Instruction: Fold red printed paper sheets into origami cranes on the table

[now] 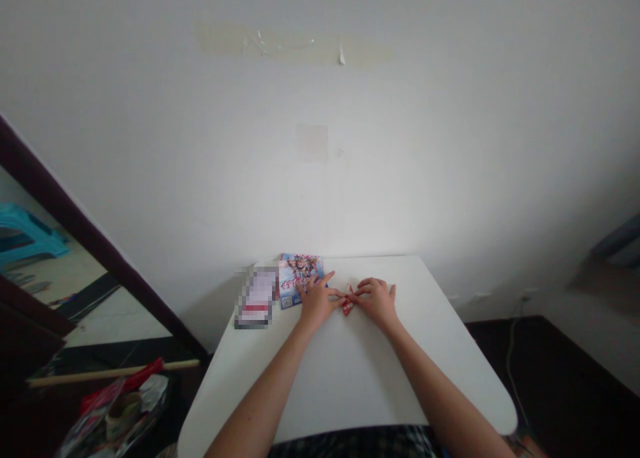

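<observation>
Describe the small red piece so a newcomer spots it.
Start at the white table. On its far half, the left hand and right hand hold the small red piece between them. It's mostly red and far smaller than the bluish printed sheet.

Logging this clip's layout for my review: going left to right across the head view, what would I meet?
Blue stool, pixelated rectangular item, colorful printed paper, left hand, small red piece, right hand, pale cable.
</observation>
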Demonstrator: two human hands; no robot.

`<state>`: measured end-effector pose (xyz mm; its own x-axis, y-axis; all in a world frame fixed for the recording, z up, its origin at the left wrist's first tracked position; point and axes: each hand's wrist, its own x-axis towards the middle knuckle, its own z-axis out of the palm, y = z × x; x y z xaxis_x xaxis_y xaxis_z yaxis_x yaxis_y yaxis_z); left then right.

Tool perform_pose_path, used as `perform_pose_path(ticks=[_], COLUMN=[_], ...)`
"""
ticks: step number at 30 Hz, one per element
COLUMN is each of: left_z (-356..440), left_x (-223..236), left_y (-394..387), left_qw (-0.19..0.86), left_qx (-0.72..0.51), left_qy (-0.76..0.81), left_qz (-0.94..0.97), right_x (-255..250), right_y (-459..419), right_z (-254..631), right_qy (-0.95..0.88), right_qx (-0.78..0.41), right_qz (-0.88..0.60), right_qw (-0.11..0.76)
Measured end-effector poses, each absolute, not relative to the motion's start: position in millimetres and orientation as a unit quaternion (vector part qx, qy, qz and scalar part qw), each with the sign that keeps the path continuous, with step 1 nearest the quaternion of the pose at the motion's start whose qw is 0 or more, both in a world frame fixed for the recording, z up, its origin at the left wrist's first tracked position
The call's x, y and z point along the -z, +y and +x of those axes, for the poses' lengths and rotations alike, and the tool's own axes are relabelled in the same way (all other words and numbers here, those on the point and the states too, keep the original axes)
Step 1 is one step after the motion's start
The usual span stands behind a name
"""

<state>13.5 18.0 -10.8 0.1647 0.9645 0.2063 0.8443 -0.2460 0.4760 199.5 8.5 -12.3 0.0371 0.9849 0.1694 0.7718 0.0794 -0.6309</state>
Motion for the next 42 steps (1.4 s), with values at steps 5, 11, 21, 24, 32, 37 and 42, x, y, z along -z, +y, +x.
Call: perform_pose_path(ticks=[5,11,21,24,32,37,42], left_z=[14.5,16.2,17.5,18.0,19.7,20.4,20.0], left_x=[9.4,5.8,5.6,6.5,3.7,1.5,4.5], left_y=[16.0,11.7,10.2,9.2,6.7,6.3,8.1], left_qw=[0.12,0.124,0.127,0.122,0.12,0.124,0.118], left_qx=[-0.234,-0.233,-0.232,-0.235,-0.227,-0.218,-0.228], left_qy=[0.608,0.615,0.623,0.623,0.63,0.637,0.633], left_qz=[0.749,0.743,0.736,0.736,0.733,0.729,0.73], right_x=[10.5,9.1,10.3,10.1,8.2,6.5,7.3], right_y=[6.4,4.6,4.6,4.0,4.3,3.3,3.7], right_z=[198.5,199.8,198.9,199.3,196.6,194.8,194.8], right_qy=[-0.672,-0.676,-0.676,-0.679,-0.677,-0.675,-0.676], right_qx=[-0.168,-0.178,-0.166,-0.164,-0.159,-0.153,-0.147], right_qz=[-0.657,-0.655,-0.651,-0.647,-0.653,-0.66,-0.659], right_qw=[0.297,0.287,0.303,0.307,0.3,0.294,0.293])
